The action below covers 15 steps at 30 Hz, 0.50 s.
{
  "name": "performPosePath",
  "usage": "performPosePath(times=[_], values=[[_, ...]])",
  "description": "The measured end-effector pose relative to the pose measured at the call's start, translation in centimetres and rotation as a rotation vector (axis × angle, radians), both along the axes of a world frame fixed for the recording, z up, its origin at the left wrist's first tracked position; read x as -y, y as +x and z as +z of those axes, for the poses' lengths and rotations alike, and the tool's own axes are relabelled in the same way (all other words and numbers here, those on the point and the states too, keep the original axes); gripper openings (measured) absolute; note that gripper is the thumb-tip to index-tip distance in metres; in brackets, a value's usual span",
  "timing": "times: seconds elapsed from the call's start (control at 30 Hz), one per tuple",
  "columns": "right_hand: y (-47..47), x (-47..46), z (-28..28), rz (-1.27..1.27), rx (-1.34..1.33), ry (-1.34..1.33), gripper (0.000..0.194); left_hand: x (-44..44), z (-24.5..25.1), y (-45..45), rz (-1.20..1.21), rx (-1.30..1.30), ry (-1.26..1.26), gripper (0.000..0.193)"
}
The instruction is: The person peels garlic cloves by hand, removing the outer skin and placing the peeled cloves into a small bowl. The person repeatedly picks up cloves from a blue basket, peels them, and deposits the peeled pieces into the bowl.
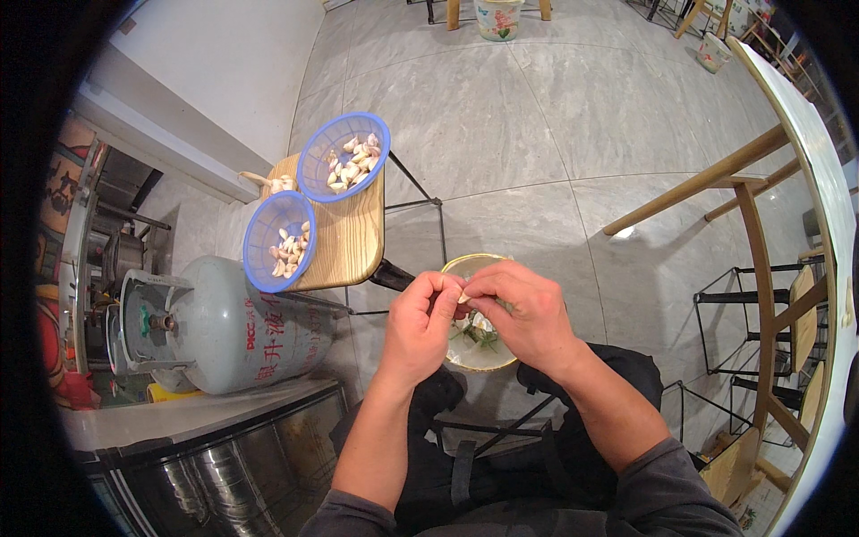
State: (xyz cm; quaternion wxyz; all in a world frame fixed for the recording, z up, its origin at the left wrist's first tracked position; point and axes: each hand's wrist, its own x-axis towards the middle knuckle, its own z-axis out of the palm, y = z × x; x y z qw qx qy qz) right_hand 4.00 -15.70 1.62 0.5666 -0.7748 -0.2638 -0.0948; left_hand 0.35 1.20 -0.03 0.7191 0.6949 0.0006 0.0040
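My left hand [424,322] and my right hand [520,305] meet in front of me, both pinching a small garlic clove [464,297] between the fingertips. Most of the clove is hidden by my fingers. Below them on the floor stands a trash bin [460,359] with a yellow rim, holding garlic skins and some green scraps. To the left, a wooden-topped stool [349,235] bears two blue plastic baskets. The farther basket [315,158] and the nearer basket [258,235] each contain several garlic cloves. A garlic bulb with its stalk [278,182] lies beside them on the stool.
A grey gas cylinder [221,322] with printed writing stands left of the stool. A glass-fronted cabinet [268,463] is at the lower left. On the right are a white-topped table [822,168] with wooden legs and several stools. A patterned bucket [498,19] stands farther off.
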Motion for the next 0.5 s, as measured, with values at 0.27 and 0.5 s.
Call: performPosePath(times=[0.27,0.5], values=[[-0.03,0.1,0.04,-0.013,0.045,-0.039,0.015,-0.25,0.27,-0.01,0.035,-0.089,-0.085,0.016],[-0.09,0.14,-0.35,-0.011,0.123,-0.088,0.017,-0.66,0.74,-0.12,0.023,-0.146,-0.02,0.015]])
